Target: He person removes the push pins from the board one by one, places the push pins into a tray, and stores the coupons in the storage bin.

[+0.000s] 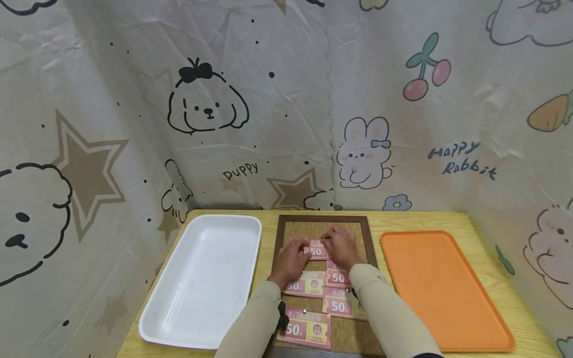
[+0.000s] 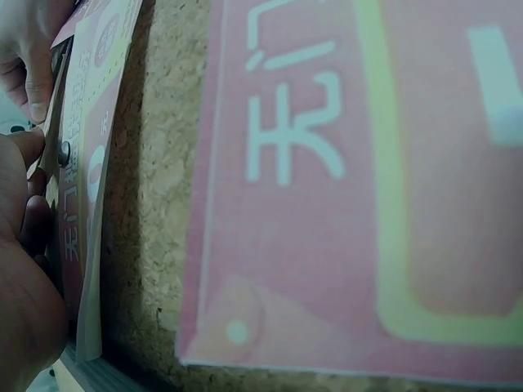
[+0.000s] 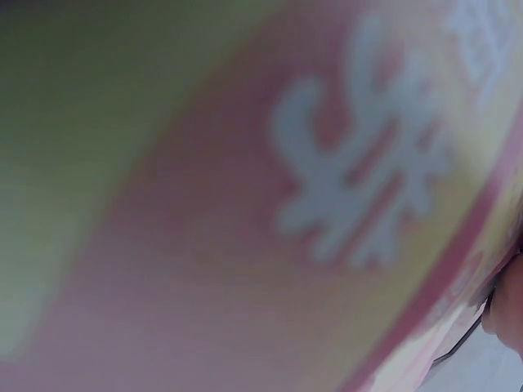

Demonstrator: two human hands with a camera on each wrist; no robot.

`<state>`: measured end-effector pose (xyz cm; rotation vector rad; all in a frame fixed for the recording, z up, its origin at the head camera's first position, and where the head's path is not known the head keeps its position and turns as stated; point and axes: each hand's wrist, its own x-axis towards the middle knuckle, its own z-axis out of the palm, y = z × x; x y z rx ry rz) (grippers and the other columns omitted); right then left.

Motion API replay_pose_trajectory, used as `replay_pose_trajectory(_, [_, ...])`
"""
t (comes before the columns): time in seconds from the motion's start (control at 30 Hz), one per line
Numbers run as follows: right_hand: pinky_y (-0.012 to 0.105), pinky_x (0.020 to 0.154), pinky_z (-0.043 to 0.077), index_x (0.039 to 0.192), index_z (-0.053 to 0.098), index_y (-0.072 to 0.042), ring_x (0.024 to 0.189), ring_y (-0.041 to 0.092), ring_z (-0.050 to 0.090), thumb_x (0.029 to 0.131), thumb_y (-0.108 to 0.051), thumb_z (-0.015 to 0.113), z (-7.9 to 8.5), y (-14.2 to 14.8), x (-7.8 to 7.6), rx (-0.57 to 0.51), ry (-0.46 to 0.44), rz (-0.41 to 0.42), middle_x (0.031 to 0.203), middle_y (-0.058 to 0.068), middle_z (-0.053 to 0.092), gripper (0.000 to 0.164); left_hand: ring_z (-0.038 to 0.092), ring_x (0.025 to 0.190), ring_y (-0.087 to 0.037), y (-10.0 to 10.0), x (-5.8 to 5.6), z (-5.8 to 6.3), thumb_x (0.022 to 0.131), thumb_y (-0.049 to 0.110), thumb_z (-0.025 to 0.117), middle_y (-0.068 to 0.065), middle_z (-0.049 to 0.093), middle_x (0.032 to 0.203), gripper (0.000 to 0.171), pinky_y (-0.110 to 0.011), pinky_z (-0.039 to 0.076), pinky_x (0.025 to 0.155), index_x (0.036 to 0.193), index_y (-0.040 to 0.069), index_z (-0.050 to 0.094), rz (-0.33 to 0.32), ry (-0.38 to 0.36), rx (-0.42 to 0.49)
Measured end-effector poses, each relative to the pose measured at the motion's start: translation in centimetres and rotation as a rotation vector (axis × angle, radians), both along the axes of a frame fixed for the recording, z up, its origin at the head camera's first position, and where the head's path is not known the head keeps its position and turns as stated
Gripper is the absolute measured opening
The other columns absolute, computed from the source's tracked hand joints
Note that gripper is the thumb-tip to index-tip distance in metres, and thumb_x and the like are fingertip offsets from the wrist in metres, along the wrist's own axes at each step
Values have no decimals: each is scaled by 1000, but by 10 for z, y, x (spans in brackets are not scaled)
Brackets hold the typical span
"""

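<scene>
- Backdrop: pale cartoon-print sheet [image 1: 286,99] around a wooden table [image 1: 269,238].
- White tray [image 1: 206,278] was left, orange tray [image 1: 443,288] right, framed corkboard [image 1: 349,337] between.
- Far coupon [image 1: 316,250], pink, lay on the board's far half, between both hands.
- Left hand [image 1: 292,261]: thumb and fingers curled at that coupon's left end, seemingly pinching it.
- Right hand [image 1: 341,246]: fingertips bunched at its far right corner; couldn't tell if pinching paper, pinching a pin or just pressing. Right wrist view too blurred.
- Four other coupons [image 1: 308,329] lay nearer, left and right; a pin [image 1: 304,312] showed at the near-left one's far edge.
- Handling, judged: paper, very light, flexible, easy to crease or tear, apt to slide or swing if loose.
- Best hold: flat by the side edges, light pinch, corners clear of pin points.
</scene>
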<state>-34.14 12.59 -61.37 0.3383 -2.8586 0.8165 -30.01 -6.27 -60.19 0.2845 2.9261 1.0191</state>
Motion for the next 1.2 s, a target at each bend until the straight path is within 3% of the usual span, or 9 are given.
replay_pose_trajectory(0.73, [43, 81, 39, 97, 70, -21, 99, 20, 59, 93, -30, 63, 3, -2, 2, 78, 21, -4, 100, -2, 61, 11, 58, 102, -16, 1, 2, 2, 95, 37, 59, 0, 62, 114, 34, -44, 37, 97, 124, 20, 59, 5, 15, -4])
replay_pose_trajectory(1.07, [48, 95, 40, 106, 73, -16, 104, 24, 59, 90, -29, 69, 8, 4, 2, -50, -48, 23, 107, 3, 61, 21, 59, 104, -16, 0, 1, 0, 95, 39, 58, 2, 63, 115, 35, -45, 36, 100, 126, 22, 59, 10, 10, -6])
replay_pose_trajectory(1.2, [47, 95, 40, 105, 74, -17, 102, 24, 58, 90, -27, 69, 8, 5, 2, -61, -52, 27, 106, 3, 60, 19, 58, 105, -15, 1, 0, -2, 96, 40, 57, 3, 62, 116, 35, -44, 35, 101, 127, 24, 57, 21, -8, -8])
